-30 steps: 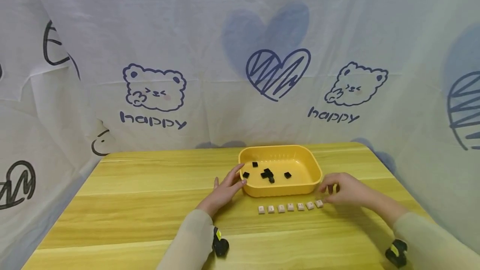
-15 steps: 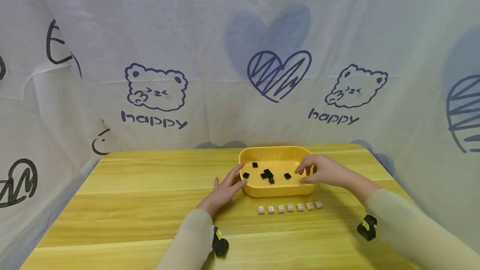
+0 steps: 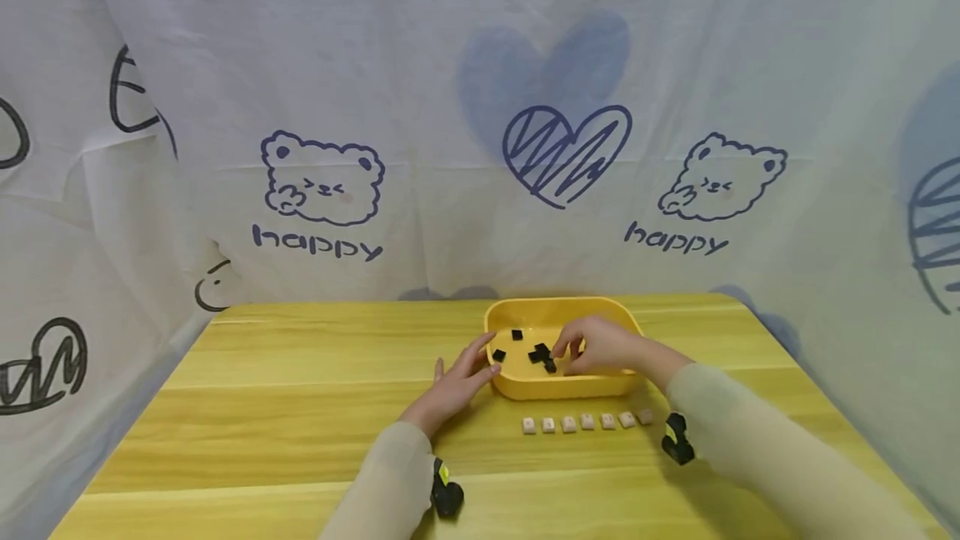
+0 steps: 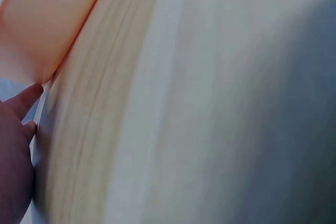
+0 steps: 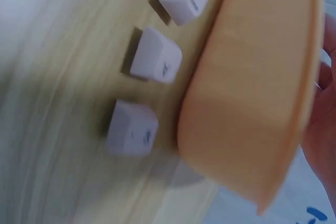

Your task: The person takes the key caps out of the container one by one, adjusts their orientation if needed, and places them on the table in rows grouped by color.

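A curtained-off space was seen, its room type unclear: a wood-grained table (image 3: 300, 415) was backed and flanked by white heart-printed cloth (image 3: 427, 82).

Yellow wood-grain tabletop (image 3: 285, 407) with paler side-to-side streaks, bearing an open yellow plastic basin (image 3: 566, 389), rectangular with rounded corners, near its far edge; seven white block-shaped keycaps (image 3: 587, 422) with dark markings, spaced apart, form a row just before the basin.

My tray (image 3: 562, 388) is yellow, its tiles (image 3: 542, 351) black, the keycaps (image 3: 587, 422) whitish with dark marks, my bench (image 3: 300, 407) yellow with streaky wood grain, my sleeves (image 3: 390, 477) pale cream, and the cloth (image 3: 442, 215) whitish, printed with blue hearts and outlined bears.
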A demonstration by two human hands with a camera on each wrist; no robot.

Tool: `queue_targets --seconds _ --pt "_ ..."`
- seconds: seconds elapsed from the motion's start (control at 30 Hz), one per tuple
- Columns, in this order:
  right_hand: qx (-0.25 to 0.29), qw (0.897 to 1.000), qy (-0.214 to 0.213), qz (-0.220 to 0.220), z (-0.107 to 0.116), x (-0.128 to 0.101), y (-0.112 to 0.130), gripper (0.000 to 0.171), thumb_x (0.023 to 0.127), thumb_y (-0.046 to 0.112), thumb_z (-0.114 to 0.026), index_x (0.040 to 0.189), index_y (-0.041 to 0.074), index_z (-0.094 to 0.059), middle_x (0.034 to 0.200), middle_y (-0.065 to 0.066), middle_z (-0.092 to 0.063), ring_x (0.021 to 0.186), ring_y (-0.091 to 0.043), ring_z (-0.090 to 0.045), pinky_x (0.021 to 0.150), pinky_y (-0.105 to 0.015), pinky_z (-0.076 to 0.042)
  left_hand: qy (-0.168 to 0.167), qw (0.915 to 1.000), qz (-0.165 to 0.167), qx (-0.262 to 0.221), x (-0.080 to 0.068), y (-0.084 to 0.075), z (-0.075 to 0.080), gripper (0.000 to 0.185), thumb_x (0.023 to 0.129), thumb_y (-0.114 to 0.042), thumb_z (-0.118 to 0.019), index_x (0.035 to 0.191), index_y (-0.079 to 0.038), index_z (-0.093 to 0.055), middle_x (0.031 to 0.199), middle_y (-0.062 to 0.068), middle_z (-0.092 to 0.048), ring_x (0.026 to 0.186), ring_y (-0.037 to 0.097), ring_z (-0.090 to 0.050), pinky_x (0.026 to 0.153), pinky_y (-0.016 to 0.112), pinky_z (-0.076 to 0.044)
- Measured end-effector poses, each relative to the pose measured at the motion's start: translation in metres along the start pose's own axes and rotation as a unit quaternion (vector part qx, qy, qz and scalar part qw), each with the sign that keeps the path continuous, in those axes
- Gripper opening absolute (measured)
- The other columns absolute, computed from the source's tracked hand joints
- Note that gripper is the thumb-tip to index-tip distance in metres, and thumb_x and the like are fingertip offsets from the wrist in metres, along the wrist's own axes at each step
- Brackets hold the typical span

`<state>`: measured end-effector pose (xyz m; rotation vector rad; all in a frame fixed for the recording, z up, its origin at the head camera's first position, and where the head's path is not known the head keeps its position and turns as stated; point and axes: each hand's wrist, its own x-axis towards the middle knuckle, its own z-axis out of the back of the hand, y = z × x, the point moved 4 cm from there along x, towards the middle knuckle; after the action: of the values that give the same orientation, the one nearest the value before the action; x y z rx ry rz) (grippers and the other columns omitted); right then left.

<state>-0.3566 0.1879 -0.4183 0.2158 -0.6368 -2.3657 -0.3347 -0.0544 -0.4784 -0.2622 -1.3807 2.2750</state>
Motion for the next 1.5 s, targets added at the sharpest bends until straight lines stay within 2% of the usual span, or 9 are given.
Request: queue_targets --seconds 0.23,0.5,0.67,0.97,1.07,1.27,1.5 --pt "-0.013 0.999 0.033 0.005 -0.017 0.016 -0.001 0.020 0.082 0.005 -0.076 0.101 0.012 -0.078 0.095 0.003 -0.069 0.080 -0.014 -0.063 0.070 -0.025 -0.053 -0.001 1.0000 -0.002 0.001 -0.001 0.000 -0.001 0.058 0.104 -0.035 -0.046 0.156 -0.028 -0.022 0.151 0.014 -0.039 0.140 0.028 -0.034 0.106 0.059 0.023" --pt "-0.007 0.999 0.044 0.007 -0.024 0.027 0.000 0.014 0.083 0.007 -0.077 0.095 0.014 -0.079 0.087 0.004 -0.066 0.075 -0.009 -0.058 0.068 -0.026 -0.052 -0.004 1.0000 0.003 0.004 -0.002 -0.001 0.001 0.059 0.103 -0.038 -0.046 0.156 -0.028 -0.022 0.151 0.013 -0.039 0.140 0.027 -0.034 0.107 0.058 0.023" --pt "-0.010 0.999 0.044 0.000 -0.025 0.026 -0.003 0.014 0.082 0.005 -0.078 0.090 0.016 -0.079 0.084 0.007 -0.064 0.072 -0.008 -0.057 0.066 -0.025 -0.051 -0.004 1.0000 -0.001 0.002 0.000 0.000 -0.001 0.059 0.103 -0.039 -0.046 0.156 -0.027 -0.023 0.151 0.014 -0.040 0.140 0.027 -0.034 0.107 0.059 0.022" --pt "-0.004 0.999 0.032 -0.012 -0.013 0.015 0.002 0.013 0.082 0.001 -0.077 0.088 0.013 -0.079 0.086 0.004 -0.064 0.077 -0.009 -0.061 0.069 -0.024 -0.053 -0.003 1.0000 0.001 0.001 0.000 0.001 -0.001 0.058 0.104 -0.035 -0.046 0.156 -0.028 -0.022 0.152 0.014 -0.038 0.140 0.029 -0.033 0.107 0.059 0.022" --pt "-0.003 1.000 0.023 -0.005 -0.008 0.013 0.005 0.012 0.081 0.001 -0.077 0.089 0.010 -0.078 0.087 0.003 -0.064 0.078 -0.008 -0.062 0.069 -0.023 -0.054 -0.004 1.0000 0.002 0.000 0.000 0.001 0.000 0.058 0.104 -0.036 -0.046 0.156 -0.027 -0.022 0.152 0.014 -0.038 0.140 0.029 -0.033 0.107 0.058 0.023" --pt "-0.006 0.999 0.002 0.041 0.003 0.009 0.014 0.012 0.079 -0.004 -0.077 0.088 0.004 -0.077 0.084 0.002 -0.063 0.075 -0.008 -0.061 0.066 -0.023 -0.054 -0.003 1.0000 0.004 0.000 -0.001 -0.001 0.000 0.060 0.104 -0.038 -0.046 0.156 -0.025 -0.021 0.152 0.013 -0.037 0.141 0.029 -0.032 0.107 0.057 0.023" --pt "0.027 0.999 -0.015 0.028 0.014 0.000 0.028 0.018 0.080 -0.008 -0.075 0.090 0.007 -0.077 0.090 0.002 -0.061 0.083 -0.012 -0.063 0.073 -0.022 -0.055 -0.002 1.0000 0.004 0.002 -0.001 -0.002 -0.001 0.059 0.104 -0.037 -0.045 0.157 -0.024 -0.021 0.152 0.013 -0.037 0.141 0.029 -0.032 0.107 0.057 0.023"
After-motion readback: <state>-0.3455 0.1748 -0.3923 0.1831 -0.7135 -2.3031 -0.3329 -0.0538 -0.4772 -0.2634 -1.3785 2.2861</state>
